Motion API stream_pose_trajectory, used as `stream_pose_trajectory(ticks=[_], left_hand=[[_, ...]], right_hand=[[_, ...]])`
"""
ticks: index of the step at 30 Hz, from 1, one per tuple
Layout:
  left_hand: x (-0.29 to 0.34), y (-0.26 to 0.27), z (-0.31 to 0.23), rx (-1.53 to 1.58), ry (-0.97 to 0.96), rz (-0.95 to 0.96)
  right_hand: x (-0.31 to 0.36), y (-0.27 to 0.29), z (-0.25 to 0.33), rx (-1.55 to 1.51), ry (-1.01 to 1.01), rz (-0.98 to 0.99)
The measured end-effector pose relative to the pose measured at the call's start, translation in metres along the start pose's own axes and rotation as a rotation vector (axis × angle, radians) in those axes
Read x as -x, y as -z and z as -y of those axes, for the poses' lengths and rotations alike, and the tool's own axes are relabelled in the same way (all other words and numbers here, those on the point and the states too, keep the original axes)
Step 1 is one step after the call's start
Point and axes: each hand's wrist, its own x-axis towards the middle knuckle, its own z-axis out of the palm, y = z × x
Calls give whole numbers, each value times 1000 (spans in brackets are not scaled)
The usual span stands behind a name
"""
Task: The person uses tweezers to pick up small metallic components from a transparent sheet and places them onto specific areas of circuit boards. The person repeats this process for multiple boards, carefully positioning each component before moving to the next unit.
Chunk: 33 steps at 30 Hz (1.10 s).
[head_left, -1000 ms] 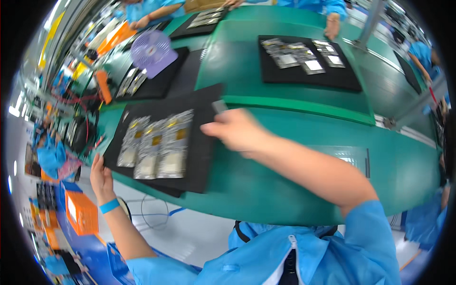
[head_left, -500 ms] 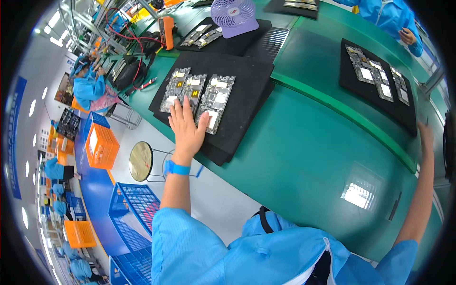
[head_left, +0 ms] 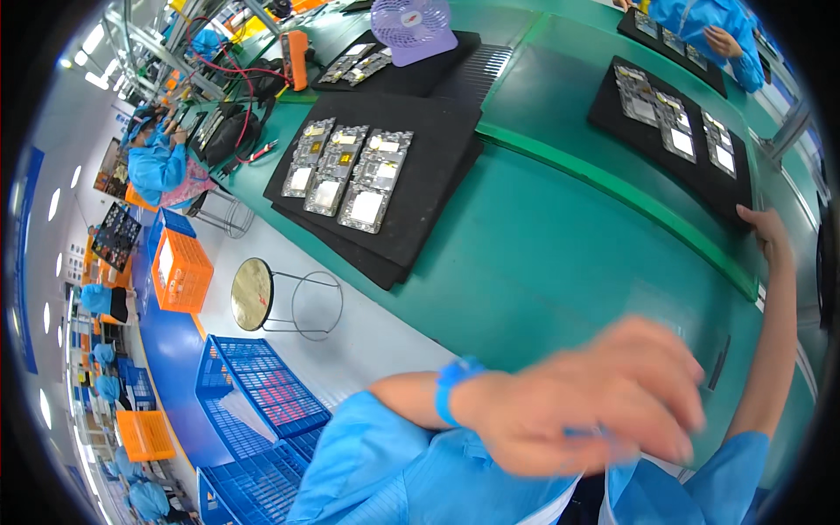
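Note:
My left hand (head_left: pixel 604 394), with a blue wristband (head_left: pixel 457 385), is raised in front of my chest, blurred by motion. Its fingers look bent, and I cannot tell if anything is in them. At the far right, my right hand (head_left: pixel 767 232) has its fingers at the near corner of a black pad (head_left: pixel 604 114), seemingly gripping it. Several circuit boards (head_left: pixel 678 140) lie on that pad. To the left, three circuit boards (head_left: pixel 335 171) lie side by side on stacked black pads (head_left: pixel 437 175), with neither hand on them.
A green ledge (head_left: pixel 612 188) crosses the green table (head_left: pixel 542 262). At the back are a purple fan (head_left: pixel 411 31) and an orange meter (head_left: pixel 295 59) with red leads. A co-worker (head_left: pixel 713 35) is across the table. A stool (head_left: pixel 253 294) and blue baskets (head_left: pixel 262 385) stand left.
My left hand has left the boards on the left pad and swung right, toward my chest. The right pad sits a little farther left, with my right hand at its corner. The view has shifted slightly.

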Motion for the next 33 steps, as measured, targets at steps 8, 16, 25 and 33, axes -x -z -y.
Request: stream_pose_trajectory(ticks=[8, 16, 25, 33], left_hand=[[-1, -100, 47, 673, -255, -86], [7, -121, 51, 890, 4, -95], [11, -99, 117, -590, 340, 589], [5, -122, 208, -964, 227, 852]], right_hand=[[114, -33, 17, -485, 14, 172], [243, -42, -16, -547, 18, 254], [284, -52, -59, -250, 168, 221], [262, -11, -106, -673, 216, -330]])
